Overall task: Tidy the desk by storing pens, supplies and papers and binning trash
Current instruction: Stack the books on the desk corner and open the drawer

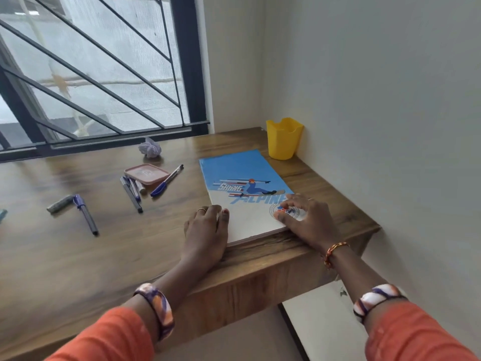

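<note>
A blue and white notebook (242, 183) with a skier on its cover lies flat on the wooden desk (104, 256), near the right front corner. My left hand (205, 230) rests against its near left corner, fingers straight. My right hand (302, 214) presses on its near right corner with spread fingers. An empty yellow pen holder (283, 139) stands behind the notebook against the wall. Several pens (131, 191) and a blue-capped pen (166, 181) lie left of the notebook. A crumpled paper ball (149, 148) sits near the window.
A pink-lidded flat box (147, 173) lies under the pens' tips. Farther left are a grey marker (59, 203) and a purple pen (86, 214). The wall bounds the desk on the right, the barred window at the back.
</note>
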The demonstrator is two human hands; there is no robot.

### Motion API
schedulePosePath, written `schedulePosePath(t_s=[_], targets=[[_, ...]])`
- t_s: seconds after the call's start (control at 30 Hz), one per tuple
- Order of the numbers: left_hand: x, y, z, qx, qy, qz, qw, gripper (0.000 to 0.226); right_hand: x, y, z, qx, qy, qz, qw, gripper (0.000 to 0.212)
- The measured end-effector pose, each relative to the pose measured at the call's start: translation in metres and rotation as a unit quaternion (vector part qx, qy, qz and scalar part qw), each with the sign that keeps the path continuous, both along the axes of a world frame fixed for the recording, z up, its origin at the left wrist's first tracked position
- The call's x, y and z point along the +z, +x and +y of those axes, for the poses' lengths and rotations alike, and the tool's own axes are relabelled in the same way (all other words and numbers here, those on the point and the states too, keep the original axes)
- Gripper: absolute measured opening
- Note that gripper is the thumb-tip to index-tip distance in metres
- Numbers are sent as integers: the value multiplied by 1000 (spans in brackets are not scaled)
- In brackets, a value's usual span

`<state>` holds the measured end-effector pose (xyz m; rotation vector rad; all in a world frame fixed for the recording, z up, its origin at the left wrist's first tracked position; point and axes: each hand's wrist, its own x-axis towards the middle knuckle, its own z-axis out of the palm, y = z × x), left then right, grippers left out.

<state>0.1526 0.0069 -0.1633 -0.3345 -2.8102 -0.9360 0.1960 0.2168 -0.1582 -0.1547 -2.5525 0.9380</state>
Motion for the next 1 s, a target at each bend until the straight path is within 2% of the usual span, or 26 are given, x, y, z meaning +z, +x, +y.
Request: schedulePosePath(t_s=[0.07, 0.13, 0.2, 0.27, 0.3, 0.37, 0.53, 0.73, 0.87, 1.0], targets=[[2, 0, -2, -11, 37, -7, 999, 34, 1, 1, -1, -1, 4, -7, 1000, 32], [8, 3, -5, -19, 136, -43, 990, 29, 1, 3, -2, -10, 8, -17, 1000, 32], [17, 4, -14, -23, 272, -148, 951, 22, 2, 8, -6, -40, 46, 21, 998, 34], [30, 2, -32, -42, 378, -255, 889, 18, -1, 10, -15, -67, 122, 129, 982, 35], [37, 2, -43, -61, 395, -280, 873, 19, 2, 11, -26, -56, 139, 170, 974, 31], [51, 2, -68, -90, 384, -292, 871, 22, 9, 9, -57, 8, 151, 195, 969, 25], [85, 6, -134, -81, 349, -241, 902, 19, 45, -15, -155, 227, 119, 106, 961, 27], [123, 19, -249, 4, 328, -157, 931, 24, 85, -47, -267, 380, 135, 83, 911, 20], [139, 27, -345, 89, 342, -96, 931, 20, 100, -71, -344, 476, 129, 82, 866, 23], [140, 30, -453, 192, 370, -57, 907, 18, 108, -97, -432, 540, 128, 70, 829, 22]])
